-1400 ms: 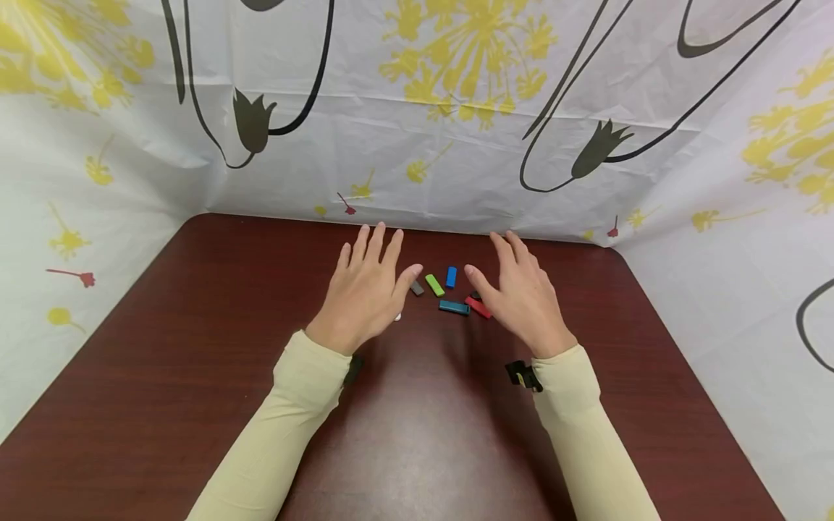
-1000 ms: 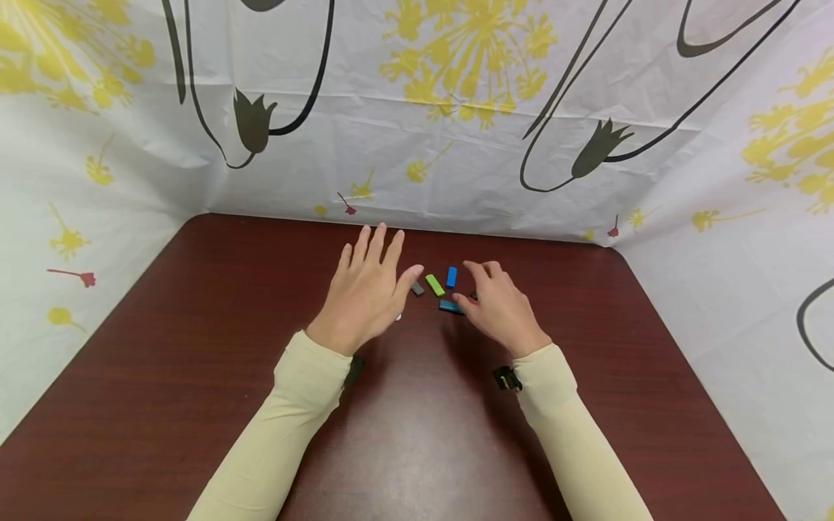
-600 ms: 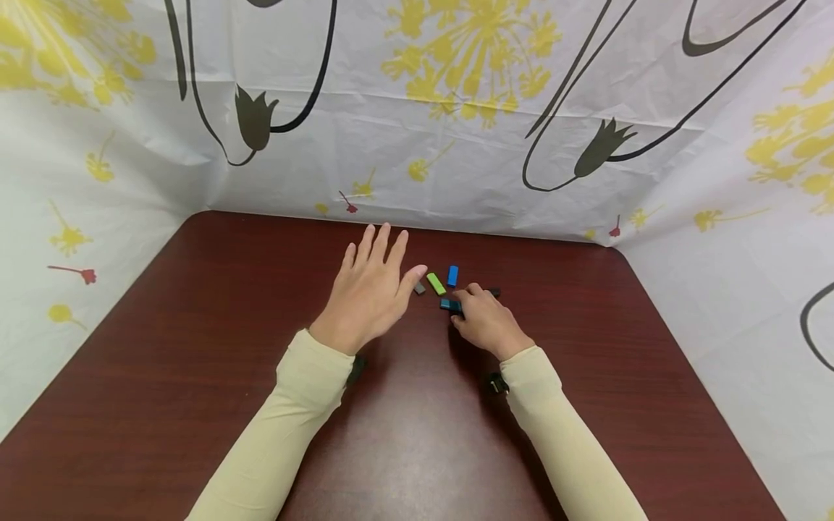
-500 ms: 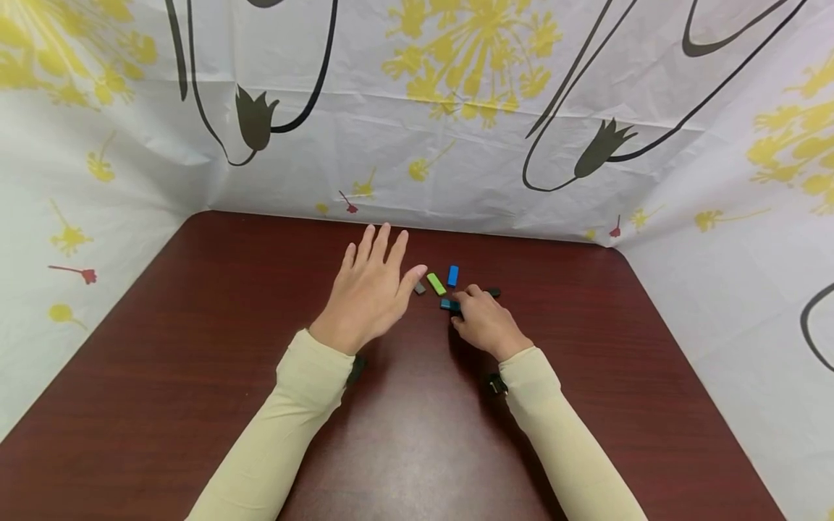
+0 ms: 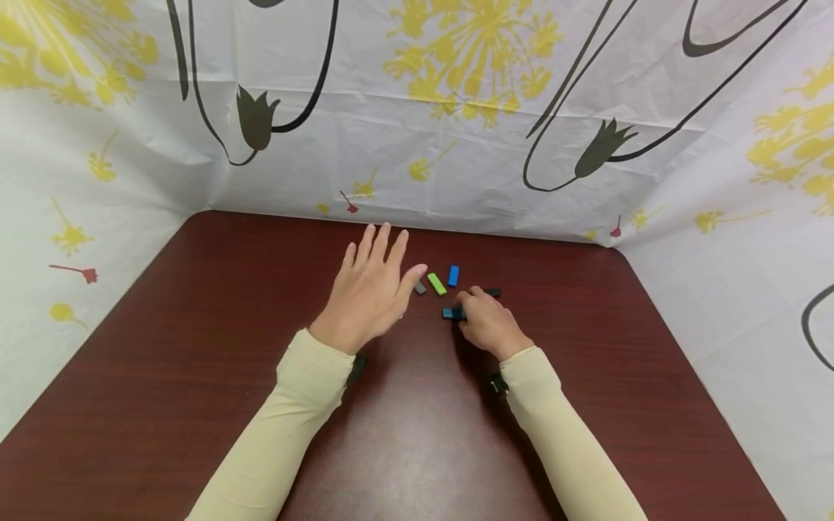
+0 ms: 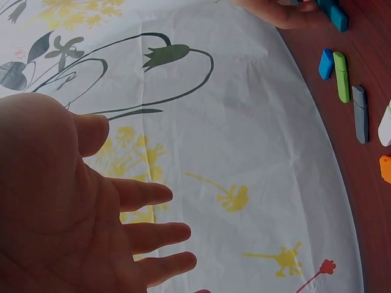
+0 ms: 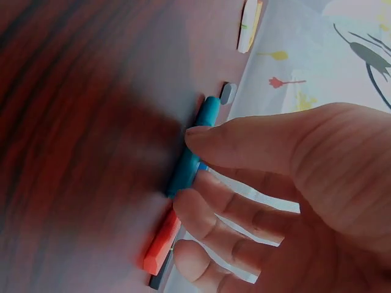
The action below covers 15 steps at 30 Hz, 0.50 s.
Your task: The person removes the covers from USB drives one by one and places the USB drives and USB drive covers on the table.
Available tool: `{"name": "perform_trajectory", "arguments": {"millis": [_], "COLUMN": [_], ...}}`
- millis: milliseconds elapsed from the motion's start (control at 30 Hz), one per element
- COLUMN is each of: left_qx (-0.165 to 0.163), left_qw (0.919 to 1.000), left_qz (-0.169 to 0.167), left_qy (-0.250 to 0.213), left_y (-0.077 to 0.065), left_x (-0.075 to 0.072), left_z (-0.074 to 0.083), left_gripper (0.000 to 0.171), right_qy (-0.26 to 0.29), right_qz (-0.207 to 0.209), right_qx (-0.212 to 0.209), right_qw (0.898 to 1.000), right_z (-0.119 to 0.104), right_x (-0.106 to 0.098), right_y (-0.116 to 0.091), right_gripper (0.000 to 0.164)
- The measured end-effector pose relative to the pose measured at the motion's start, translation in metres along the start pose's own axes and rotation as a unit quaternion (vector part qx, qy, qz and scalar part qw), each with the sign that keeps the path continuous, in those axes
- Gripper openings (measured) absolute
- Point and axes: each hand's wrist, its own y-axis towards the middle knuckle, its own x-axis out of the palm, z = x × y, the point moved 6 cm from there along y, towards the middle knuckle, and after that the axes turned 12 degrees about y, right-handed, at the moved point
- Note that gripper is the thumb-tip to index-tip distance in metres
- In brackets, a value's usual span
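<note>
My right hand (image 5: 487,322) pinches a small flat teal stick (image 5: 451,313), which looks like a capped highlighter, low over the table. In the right wrist view the thumb lies across the teal stick's side, with fingers behind it. A red stick (image 7: 162,244) and a black one (image 5: 493,292) lie right beside this hand. My left hand (image 5: 365,289) hovers with its fingers straight and spread, holding nothing. Close to its thumb are a grey stick (image 5: 420,287) and a lime green one (image 5: 437,284), with a blue one (image 5: 452,276) farther right.
A white stick (image 6: 386,125) and an orange one (image 6: 387,170) lie on the table beneath the left hand, mostly hidden in the head view. The dark red-brown table (image 5: 417,434) ends at a white patterned sheet (image 5: 365,145) behind and at both sides.
My right hand has come down and left onto the teal stick, taken hold of it, and drawn it slightly nearer to me. The left hand has stayed in place.
</note>
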Motion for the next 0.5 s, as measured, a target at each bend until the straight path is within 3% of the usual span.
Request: {"name": "perform_trajectory", "arguments": {"millis": [300, 500], "left_qx": [-0.001, -0.003], "left_qw": [1.0000, 1.0000], "left_qz": [-0.004, -0.007], "left_qy": [-0.001, -0.001], "left_y": [0.000, 0.000], "left_x": [0.000, 0.000], "left_z": [0.000, 0.000], "left_gripper": [0.071, 0.071], "right_qy": [-0.005, 0.009], "right_qz": [-0.016, -0.002], "right_qx": [0.012, -0.002], "right_qw": [1.000, 1.000], "right_z": [0.006, 0.003], "right_x": [-0.005, -0.022], "right_y": [0.000, -0.007], "right_gripper": [0.014, 0.015]}}
